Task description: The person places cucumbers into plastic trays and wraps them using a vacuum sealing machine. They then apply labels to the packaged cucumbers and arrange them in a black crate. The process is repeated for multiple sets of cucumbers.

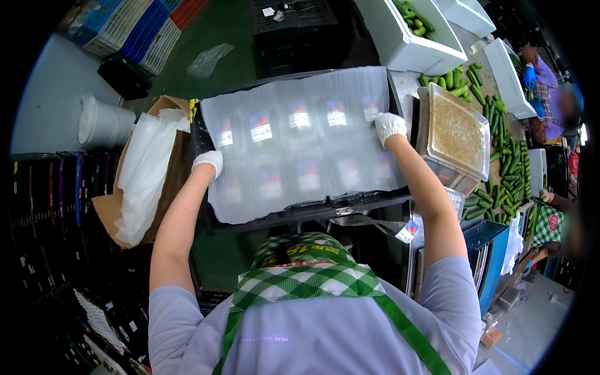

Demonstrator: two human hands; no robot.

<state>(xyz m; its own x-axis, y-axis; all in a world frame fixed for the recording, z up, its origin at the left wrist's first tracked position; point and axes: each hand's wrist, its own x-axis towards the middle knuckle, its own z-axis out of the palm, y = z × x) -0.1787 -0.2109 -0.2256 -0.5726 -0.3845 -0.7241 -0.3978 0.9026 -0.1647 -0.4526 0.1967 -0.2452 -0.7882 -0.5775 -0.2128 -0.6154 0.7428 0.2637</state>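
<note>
A translucent white foam sheet [290, 145] lies over a black plastic crate [318, 206] in front of me. Through it show two rows of packs [300, 120] with printed labels; their contents look blurred. In a white glove, my left hand [209, 163] grips the sheet's left edge, its fingertips partly hidden. My right hand [390, 126], gloved too, is curled on the sheet's right edge near the far corner. The sheet's near edge hangs unevenly just inside the crate's front rim.
To the left, an open cardboard box [112, 211] holds white foam sheets [150, 173]. A lidded clear tub [457, 131] stands on the right, beside loose cucumbers [508, 159] and a foam box [422, 51]. Co-workers [546, 93] are at the far right. Stacked crates [136, 37] stand back left.
</note>
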